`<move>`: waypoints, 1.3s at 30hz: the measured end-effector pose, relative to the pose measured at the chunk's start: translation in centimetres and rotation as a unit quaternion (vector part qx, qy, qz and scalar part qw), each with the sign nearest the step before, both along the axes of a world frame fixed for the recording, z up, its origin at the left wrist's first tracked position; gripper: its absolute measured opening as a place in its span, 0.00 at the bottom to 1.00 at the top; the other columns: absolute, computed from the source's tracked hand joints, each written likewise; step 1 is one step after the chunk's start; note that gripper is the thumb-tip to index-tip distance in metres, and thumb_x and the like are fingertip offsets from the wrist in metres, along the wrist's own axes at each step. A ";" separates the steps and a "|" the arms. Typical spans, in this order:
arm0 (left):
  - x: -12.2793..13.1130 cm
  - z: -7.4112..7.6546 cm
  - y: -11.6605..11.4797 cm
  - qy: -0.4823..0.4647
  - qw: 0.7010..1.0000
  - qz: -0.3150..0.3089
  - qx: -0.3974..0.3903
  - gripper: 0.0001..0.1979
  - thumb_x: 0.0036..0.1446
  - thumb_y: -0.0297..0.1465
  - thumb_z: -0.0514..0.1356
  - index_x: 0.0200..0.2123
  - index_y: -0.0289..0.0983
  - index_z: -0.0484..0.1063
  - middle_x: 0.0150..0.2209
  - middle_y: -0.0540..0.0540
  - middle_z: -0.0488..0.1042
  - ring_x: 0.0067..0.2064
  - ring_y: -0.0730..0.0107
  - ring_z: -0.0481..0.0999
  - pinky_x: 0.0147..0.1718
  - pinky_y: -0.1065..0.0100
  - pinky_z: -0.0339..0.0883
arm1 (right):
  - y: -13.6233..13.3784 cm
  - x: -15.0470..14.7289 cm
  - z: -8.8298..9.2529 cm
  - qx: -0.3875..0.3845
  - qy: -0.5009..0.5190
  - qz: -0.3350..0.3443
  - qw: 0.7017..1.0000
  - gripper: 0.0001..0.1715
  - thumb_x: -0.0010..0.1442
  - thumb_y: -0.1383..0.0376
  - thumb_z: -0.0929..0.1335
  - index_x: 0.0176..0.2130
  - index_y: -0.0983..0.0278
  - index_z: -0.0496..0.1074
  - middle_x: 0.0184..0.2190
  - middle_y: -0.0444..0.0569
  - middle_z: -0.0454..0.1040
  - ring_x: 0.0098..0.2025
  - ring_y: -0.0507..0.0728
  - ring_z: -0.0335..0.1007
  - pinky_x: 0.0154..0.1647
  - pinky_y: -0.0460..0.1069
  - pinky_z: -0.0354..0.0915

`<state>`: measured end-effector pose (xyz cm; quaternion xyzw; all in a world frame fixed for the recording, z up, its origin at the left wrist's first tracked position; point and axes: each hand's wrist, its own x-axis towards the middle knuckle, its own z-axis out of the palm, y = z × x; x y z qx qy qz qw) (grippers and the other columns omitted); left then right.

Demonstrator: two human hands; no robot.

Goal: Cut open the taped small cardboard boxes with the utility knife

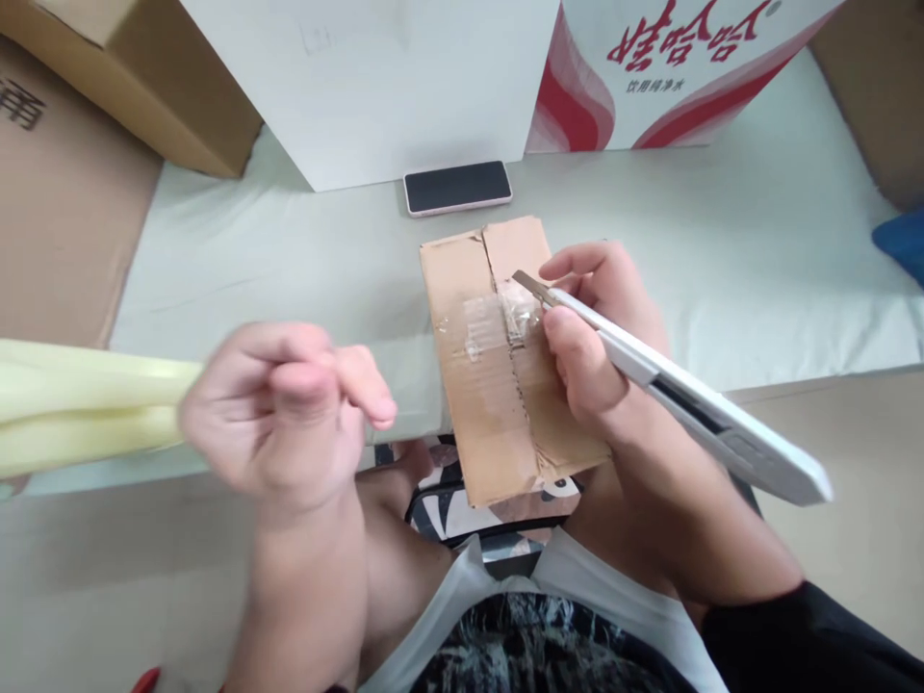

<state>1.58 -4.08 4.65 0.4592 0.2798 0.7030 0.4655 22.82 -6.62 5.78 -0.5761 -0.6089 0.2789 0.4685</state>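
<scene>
A small brown cardboard box (482, 385) lies flat in front of me, its top seam covered with clear tape. My right hand (599, 337) is closed round a white utility knife (693, 399), the blade tip resting on the tape beside the seam. My left hand (289, 414) hovers left of the box, blurred by motion, fingers curled loosely with nothing visible in them.
A phone (457, 187) lies face up just beyond the box. A white box (375, 77) and a red-and-white printed carton (671, 67) stand behind it. Brown cartons (64, 183) sit at the left. A pale yellow object (79, 404) reaches in from the left edge.
</scene>
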 end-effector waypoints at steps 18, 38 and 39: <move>2.3 -1.2 -0.6 0.247 0.960 0.060 0.119 0.12 0.64 0.30 0.68 0.28 0.37 0.72 0.29 0.52 0.84 0.28 0.73 0.84 0.25 0.74 0.77 | 0.0 0.0 0.8 -0.002 -0.034 -0.005 0.999 0.02 0.64 0.63 0.65 0.38 0.58 0.68 0.25 0.41 0.68 0.27 0.53 0.65 0.30 0.51 0.63; 2.2 -3.5 0.4 0.482 0.848 -0.047 0.215 0.19 0.72 0.34 0.49 0.50 0.40 0.79 0.52 0.44 0.83 0.60 0.56 0.77 0.67 0.48 0.62 | 0.3 0.0 0.6 0.034 -0.122 -0.031 0.991 0.04 0.57 0.64 0.68 0.35 0.60 0.72 0.25 0.43 0.75 0.24 0.52 0.66 0.27 0.48 0.63; 2.2 -3.6 0.4 0.482 0.848 -0.046 0.216 0.19 0.72 0.34 0.49 0.50 0.40 0.79 0.52 0.44 0.83 0.60 0.56 0.77 0.67 0.48 0.62 | 0.3 -0.1 0.7 0.034 -0.127 -0.033 0.991 0.03 0.56 0.64 0.68 0.35 0.60 0.72 0.25 0.43 0.76 0.24 0.52 0.67 0.27 0.48 0.63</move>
